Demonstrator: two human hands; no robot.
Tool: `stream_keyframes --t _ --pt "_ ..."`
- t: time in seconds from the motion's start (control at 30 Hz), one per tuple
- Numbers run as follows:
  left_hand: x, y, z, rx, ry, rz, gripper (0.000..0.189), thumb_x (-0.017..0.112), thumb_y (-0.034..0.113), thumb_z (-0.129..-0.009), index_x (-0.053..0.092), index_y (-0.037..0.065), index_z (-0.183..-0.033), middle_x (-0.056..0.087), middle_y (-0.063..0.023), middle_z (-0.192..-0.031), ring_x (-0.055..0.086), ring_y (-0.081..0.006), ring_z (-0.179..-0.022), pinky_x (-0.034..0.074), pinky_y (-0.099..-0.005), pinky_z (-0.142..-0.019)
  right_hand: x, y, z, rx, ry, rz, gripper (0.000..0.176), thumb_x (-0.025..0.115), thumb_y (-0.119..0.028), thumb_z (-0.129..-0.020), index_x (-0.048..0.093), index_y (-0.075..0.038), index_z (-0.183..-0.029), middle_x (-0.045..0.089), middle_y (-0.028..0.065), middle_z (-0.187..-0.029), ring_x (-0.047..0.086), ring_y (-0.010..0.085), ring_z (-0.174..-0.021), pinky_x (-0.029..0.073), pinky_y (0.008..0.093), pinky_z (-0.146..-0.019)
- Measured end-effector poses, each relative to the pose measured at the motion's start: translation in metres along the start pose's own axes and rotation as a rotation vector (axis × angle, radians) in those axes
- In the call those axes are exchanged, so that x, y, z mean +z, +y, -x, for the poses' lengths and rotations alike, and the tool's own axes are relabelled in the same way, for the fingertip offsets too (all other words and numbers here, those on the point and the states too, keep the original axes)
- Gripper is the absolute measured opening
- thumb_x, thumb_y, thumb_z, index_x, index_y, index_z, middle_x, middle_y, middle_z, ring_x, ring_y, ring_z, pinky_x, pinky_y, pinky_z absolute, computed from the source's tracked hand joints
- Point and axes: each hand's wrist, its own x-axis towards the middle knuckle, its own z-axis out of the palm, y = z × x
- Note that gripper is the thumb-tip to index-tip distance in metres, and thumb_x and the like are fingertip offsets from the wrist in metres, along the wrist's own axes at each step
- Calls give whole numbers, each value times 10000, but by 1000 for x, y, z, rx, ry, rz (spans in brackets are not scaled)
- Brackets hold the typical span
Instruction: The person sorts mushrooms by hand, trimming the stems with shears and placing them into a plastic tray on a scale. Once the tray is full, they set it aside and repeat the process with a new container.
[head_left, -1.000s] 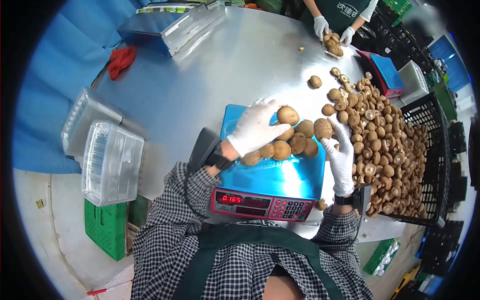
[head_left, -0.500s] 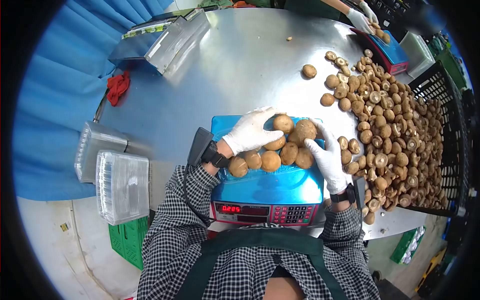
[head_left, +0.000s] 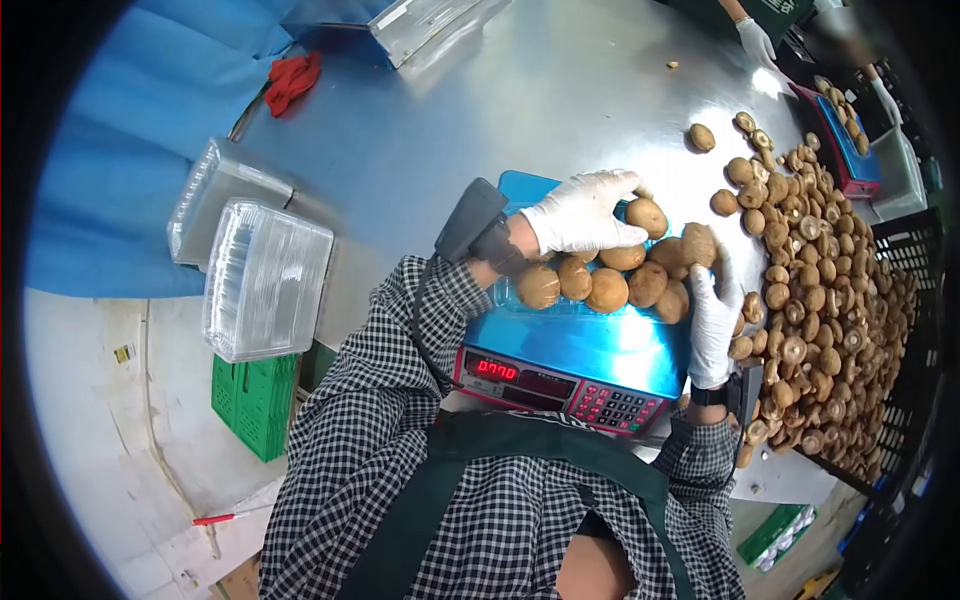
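A blue scale (head_left: 590,350) with a red-lit display stands before me, bearing a clear tray (head_left: 510,294) of several brown mushrooms (head_left: 607,290). My left hand (head_left: 585,212), in a white glove, reaches over the tray's far left part, its fingers curved around a mushroom (head_left: 646,218) at the back. My right hand (head_left: 715,325), also gloved, is at the tray's right end, thumb and fingers closed around a mushroom (head_left: 698,245). Some of its fingers are hidden behind that mushroom.
A large heap of mushrooms (head_left: 800,300) lies to the right, against a black crate (head_left: 915,260). Stacked clear trays (head_left: 268,280) and a green crate (head_left: 255,405) are at the left. At the upper right a co-worker's gloved hand (head_left: 757,42) is near another scale (head_left: 850,150).
The view has turned and shifted, so the table contents appear displaced. The scale's display has gone from 0.225 to 0.770. Both my hands remain around mushrooms at the tray.
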Motion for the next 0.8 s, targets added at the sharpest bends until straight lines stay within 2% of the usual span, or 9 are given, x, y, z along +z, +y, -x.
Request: stream_keyframes --t 0.07,0.13,0.2,0.27,0.37,0.43,0.57,0.63,0.8 --pt "-11 5 11 -40 66 342 461 687 214 -814 547 89 -1234 594 -146 -1199 576 -287 -1141 459 -388 -979 -1 -20 4 -48 61 36 527 655 -108 -896 468 28 -1369 562 147 -1281 547 200 -1157 453 318 -985" --pt "-24 4 27 -28 87 324 460 681 159 -819 540 81 -1250 578 -112 -1219 556 -250 -1177 439 -378 -1015 2 -30 10 -100 35 -35 548 683 -138 -880 482 11 -1367 571 133 -1273 541 192 -1170 450 322 -992" --pt "-39 13 57 26 187 279 462 670 141 -828 531 69 -1263 577 -101 -1219 548 -241 -1191 421 -379 -1041 -3 -25 13 -156 -87 164 602 729 -135 -824 495 -21 -1366 570 120 -1309 526 236 -1216 388 382 -1068" --pt "-41 10 87 -44 222 393 483 676 142 -821 526 67 -1274 599 -107 -1185 569 -258 -1163 422 -382 -1031 3 -34 17 -230 -199 301 615 743 -116 -800 501 -25 -1359 564 127 -1322 509 254 -1242 365 390 -1088" --pt "-40 4 125 -138 257 294 502 698 154 -810 526 69 -1274 614 -117 -1162 587 -259 -1134 438 -380 -1005 16 -34 22 -162 -205 244 607 746 -89 -794 510 -40 -1352 542 132 -1331 501 245 -1251 377 387 -1088" --pt "-31 2 142 -171 368 145 517 720 172 -799 529 71 -1268 620 -130 -1166 599 -260 -1114 451 -364 -979 25 -40 24 -84 -222 197 599 743 -77 -798 513 -52 -1350 509 142 -1346 502 250 -1244 388 386 -1086" --pt "-4 -2 152 -87 416 -177 538 731 200 -766 528 91 -1252 597 -132 -1161 561 -348 -1067 454 -430 -940 34 -41 23 -106 -261 215 593 743 -89 -804 514 -53 -1350 512 145 -1333 506 253 -1234 398 383 -1075" --pt "0 -4 155 -80 438 -214 544 732 205 -766 523 91 -1255 593 -127 -1171 555 -342 -1081 447 -428 -948 38 -44 23 -195 -267 253 589 745 -105 -809 516 -53 -1349 518 140 -1320 509 249 -1224 405 378 -1064" --pt "3 -10 156 -61 486 -228 539 734 219 -769 520 86 -1246 589 -115 -1179 544 -336 -1108 434 -431 -963 43 -54 24 -212 -255 289 588 748 -116 -808 519 -54 -1346 526 139 -1307 507 251 -1222 398 372 -1065"
